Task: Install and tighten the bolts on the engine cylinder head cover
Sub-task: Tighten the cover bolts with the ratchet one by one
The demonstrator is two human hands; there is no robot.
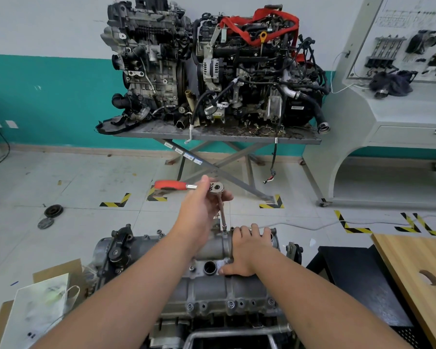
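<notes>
Near edge: cardboard and a plastic bag (43, 301) lower L, black bench and a wooden board (418, 278) lower R.

Centre: cylinder head cover (212, 290) on the engine right in front of the person, grey cast alloy. Several bolts (230, 303) already seated along the near flange; whether torqued can't tell.

R hand (244, 255) rests palm-down on top of the cover, fingers relaxed and draped over the far ridge, holding nothing, seems to be bracing.

L hand (202, 205) raised beyond it, fingers curled round the head of a ratchet (215, 188); red handle (170, 185) sticks out to the L. Long extension (222, 211) runs down from the head to a bolt at the cover's far edge, socket end just beside the R fingertips. Socket-on-bolt contact too small to confirm.

Step in hand, as I read it: running down / tightening a far-side bolt. Next calls for keeping the ext. upright on the bolt, then shifting grip to the red handle for swing & leverage. Risk: ext. tilting and slipping off.

Far: floor w/ hazard tape, two loose discs (52, 212) L. Two engines on a scissor table (217, 137) vs. teal wall; display board far R.
</notes>
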